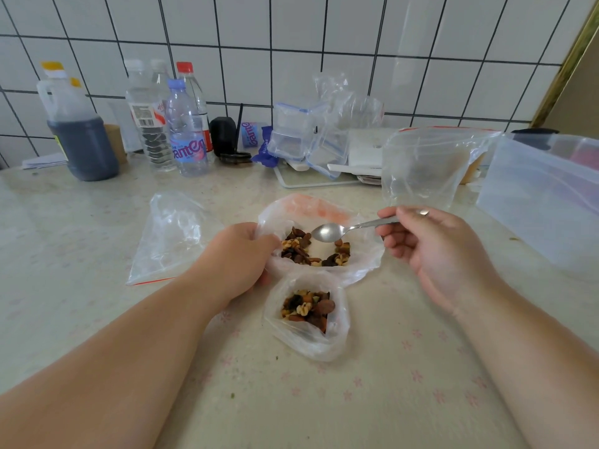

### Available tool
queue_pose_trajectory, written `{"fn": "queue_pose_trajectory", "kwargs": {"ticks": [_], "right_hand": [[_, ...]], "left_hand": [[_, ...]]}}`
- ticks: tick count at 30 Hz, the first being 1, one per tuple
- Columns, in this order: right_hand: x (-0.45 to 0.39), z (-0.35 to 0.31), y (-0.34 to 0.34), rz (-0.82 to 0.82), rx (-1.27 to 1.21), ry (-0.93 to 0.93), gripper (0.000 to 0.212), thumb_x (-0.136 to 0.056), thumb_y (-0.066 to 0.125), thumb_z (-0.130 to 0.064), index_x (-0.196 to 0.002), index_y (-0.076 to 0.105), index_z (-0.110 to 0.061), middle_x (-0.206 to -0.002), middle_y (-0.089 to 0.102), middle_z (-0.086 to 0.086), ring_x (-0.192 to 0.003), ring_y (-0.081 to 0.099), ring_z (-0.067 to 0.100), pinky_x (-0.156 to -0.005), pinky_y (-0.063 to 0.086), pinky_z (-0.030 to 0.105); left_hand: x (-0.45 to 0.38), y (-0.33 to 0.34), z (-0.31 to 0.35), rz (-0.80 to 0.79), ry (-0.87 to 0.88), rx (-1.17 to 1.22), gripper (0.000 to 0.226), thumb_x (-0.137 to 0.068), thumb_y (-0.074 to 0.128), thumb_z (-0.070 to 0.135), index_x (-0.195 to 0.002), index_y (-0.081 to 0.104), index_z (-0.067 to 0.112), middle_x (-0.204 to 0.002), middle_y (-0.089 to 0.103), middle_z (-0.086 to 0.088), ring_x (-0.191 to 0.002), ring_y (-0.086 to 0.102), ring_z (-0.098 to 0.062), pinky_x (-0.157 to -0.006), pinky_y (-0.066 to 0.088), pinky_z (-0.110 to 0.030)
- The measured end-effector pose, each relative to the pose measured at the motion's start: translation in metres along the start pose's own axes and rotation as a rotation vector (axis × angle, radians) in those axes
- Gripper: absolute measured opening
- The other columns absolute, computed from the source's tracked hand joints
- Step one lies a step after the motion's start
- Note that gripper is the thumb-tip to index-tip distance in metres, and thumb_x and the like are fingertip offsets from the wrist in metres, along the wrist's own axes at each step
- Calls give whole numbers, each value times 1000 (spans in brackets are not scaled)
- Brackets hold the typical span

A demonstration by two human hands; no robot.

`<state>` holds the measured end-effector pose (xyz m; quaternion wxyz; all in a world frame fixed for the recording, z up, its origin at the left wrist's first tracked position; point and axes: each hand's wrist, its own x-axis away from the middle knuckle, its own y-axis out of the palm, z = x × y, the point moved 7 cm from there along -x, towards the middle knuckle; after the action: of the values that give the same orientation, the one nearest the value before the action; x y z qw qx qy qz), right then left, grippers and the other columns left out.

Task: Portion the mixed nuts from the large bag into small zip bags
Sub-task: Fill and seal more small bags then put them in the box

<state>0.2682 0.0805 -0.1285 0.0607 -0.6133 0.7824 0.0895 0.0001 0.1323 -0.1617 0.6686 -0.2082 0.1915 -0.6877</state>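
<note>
The large clear bag (363, 264) lies open at the table's middle, its red zip edge at the far side, with mixed nuts (301, 247) inside. My left hand (240, 254) grips its left rim. My right hand (431, 247) holds a metal spoon (330, 231); the empty bowl hovers just over the nuts. Directly in front of the large bag stands a small zip bag (337, 338), open at the top and holding a portion of nuts. An empty zip bag (168, 241) lies flat to the left.
Another empty clear bag (424, 166) stands upright at the back right beside a translucent plastic tub (534, 202). Along the tiled wall are a dark liquid jug (81, 140), water bottles (188, 140) and stacked clear containers (298, 134).
</note>
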Motion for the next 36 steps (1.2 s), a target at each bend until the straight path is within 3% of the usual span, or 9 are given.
{"fn": "queue_pose_trajectory", "kwargs": {"ticks": [4, 7, 11, 13, 18, 22, 28, 31, 36], "right_hand": [[5, 0, 8, 39, 359, -107, 24, -99, 55, -21, -91, 75, -32, -83, 75, -9, -69, 64, 3, -63, 49, 19], [6, -1, 19, -21, 492, -168, 21, -100, 55, -28, -96, 72, -41, -87, 73, -21, -72, 62, -4, -62, 43, 10], [4, 3, 26, -74, 577, -150, 20, -101, 55, -31, -104, 72, -40, -88, 73, -23, -77, 60, -8, -66, 40, 11], [2, 5, 27, -94, 546, -127, 21, -101, 55, -29, -103, 74, -39, -87, 74, -21, -74, 60, -9, -65, 39, 8], [0, 5, 16, 4, 300, -64, 28, -100, 53, -16, -85, 74, -26, -76, 75, -5, -66, 59, 3, -65, 45, 23], [-3, 10, 5, 102, 244, 33, 23, -91, 55, -16, -78, 74, -19, -72, 74, 3, -62, 59, 9, -66, 47, 31], [3, 17, 27, -53, 155, 94, 25, -94, 56, -7, -80, 76, -13, -73, 75, 10, -61, 64, 12, -58, 52, 22], [3, 22, 25, -15, 70, 182, 21, -95, 54, -5, -85, 73, -4, -71, 73, 11, -58, 63, 12, -53, 53, 21], [3, 29, 14, 81, -67, 325, 22, -97, 53, -8, -83, 69, -6, -62, 71, 6, -49, 61, 7, -47, 51, 19]], "left_hand": [[0, 0, -1, 1, -6, 6, 29, -92, 60, 43, -75, 62, 19, -52, 64, 3, -32, 46, -6, -50, 41, -26], [0, 1, 0, -6, -7, 14, 30, -93, 59, 43, -77, 64, 19, -52, 65, 3, -33, 48, -6, -52, 42, -27], [0, 1, 0, 0, 8, 5, 31, -93, 59, 43, -81, 65, 15, -53, 66, 1, -34, 48, -6, -53, 43, -29], [0, 1, 1, -1, 10, -2, 30, -93, 59, 43, -81, 65, 16, -55, 68, -1, -33, 48, -6, -54, 43, -30], [0, 1, 0, -3, 4, -4, 28, -91, 59, 43, -76, 62, 20, -55, 67, 1, -35, 48, -7, -55, 44, -30], [0, 1, 0, 2, 5, -9, 30, -92, 59, 44, -79, 65, 17, -56, 68, 1, -34, 48, -6, -55, 45, -30], [-2, 1, -1, 17, 14, -26, 32, -93, 60, 45, -76, 64, 18, -54, 62, 5, -40, 50, -8, -54, 45, -30], [-3, 1, -1, 15, 23, -16, 31, -91, 61, 44, -71, 58, 22, -53, 59, 6, -36, 47, -6, -53, 43, -29], [-4, 0, -2, 24, 30, -21, 31, -90, 61, 46, -70, 52, 23, -58, 59, 2, -37, 45, -8, -53, 42, -30]]}}
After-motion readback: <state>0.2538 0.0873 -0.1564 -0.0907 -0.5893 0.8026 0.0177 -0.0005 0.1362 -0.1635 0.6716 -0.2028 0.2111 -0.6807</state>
